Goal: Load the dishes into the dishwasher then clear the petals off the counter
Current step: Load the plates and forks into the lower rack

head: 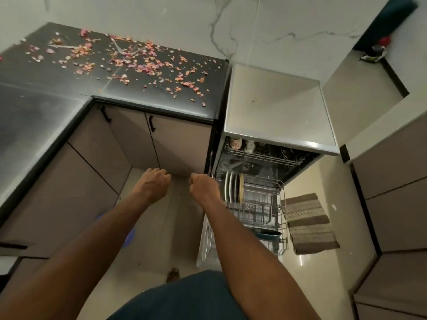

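A: Seen from above. Dark counter (pixel 111 88) at ten to twelve o'clock, strewn with pink petals (pixel 143 63). Open dishwasher (pixel 272 112) at two o'clock.

B: And the dishes?

A: Mostly loaded, by the look of it. Plates (pixel 231 185) upright on edge in the pulled-out lower rack (pixel 265 204); cups (pixel 235 143) in the upper rack (pixel 265 155); a dark pan (pixel 268 234) at the rack's near end. Still out: utensils (pixel 122 49), thin and pale, probably forks, lying among the petals near the back wall.

B: Hands?

A: Both low, side by side at centre, over the floor in front of the cabinets. Left hand (pixel 153 181) curled into a loose fist, holding nothing visible. Right hand (pixel 203 183) curled likewise, just beside the rack's left edge; whether touching it, cannot tell.

B: What does the next reach turn on?

A: Direction. Petals and utensils up and away at eleven o'clock from both hands, well apart. Left hand nearer. Petal band running long from nine to three o'clock across the counter, suiting a sideways sweep. Right hand better placed for the rack, at three o'clock from it.
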Demonstrator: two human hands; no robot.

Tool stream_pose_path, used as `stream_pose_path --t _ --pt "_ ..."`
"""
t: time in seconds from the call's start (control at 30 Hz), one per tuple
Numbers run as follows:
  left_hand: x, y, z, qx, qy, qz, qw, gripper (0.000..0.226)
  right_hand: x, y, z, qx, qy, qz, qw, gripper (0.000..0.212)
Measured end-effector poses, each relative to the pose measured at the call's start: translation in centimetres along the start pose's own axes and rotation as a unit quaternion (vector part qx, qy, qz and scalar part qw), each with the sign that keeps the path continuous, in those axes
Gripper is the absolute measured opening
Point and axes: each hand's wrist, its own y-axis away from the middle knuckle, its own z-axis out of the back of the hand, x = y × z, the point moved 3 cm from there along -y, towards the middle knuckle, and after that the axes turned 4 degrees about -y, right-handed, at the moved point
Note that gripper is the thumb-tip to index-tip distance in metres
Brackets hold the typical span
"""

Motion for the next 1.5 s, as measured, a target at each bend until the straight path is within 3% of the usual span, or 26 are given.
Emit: stream_pose_path --t 0.4,0.93,1.5 --pt "8.2 -4.3 1.2 -0.009 0.032 0.034 0.999 0.024 7.3 -11.1 -1.1 0.014 0.020 0.063 0.998 0.020" --pt "27.1 -23.2 6.9 -0.055 0.077 0.158 0.983 0.018 16.0 -38.0 6.9 -0.049 0.040 0.146 0.987 0.015" --pt "40.5 -37.8 3.1 -0.023 0.110 0.211 0.971 0.027 20.2 -56.9 6.3 0.012 0.056 0.163 0.985 0.013"
